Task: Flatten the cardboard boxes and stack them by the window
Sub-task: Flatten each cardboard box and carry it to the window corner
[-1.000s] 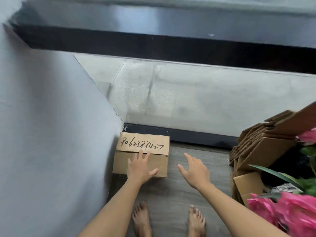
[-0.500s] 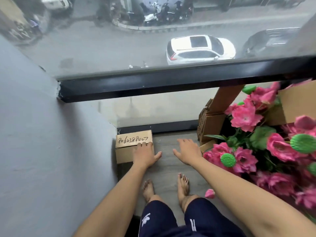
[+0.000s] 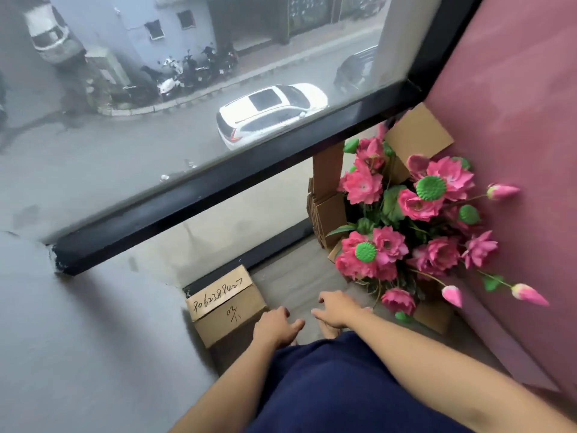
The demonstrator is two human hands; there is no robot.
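Box at 7 o'clock unflattened; flattened stack at 2 o'clock by window. Left hand and right hand both loose, holding nothing.

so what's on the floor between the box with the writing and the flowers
Only bare floor shows between the box and the flowers in the head view. Nearer the camera, the right hand hangs over that gap.

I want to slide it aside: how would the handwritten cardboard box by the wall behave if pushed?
The cardboard box looks closed and squared, so probably stiff. It sits flat and low on the floor, so likely slides, not tips. Its weight cannot be judged.
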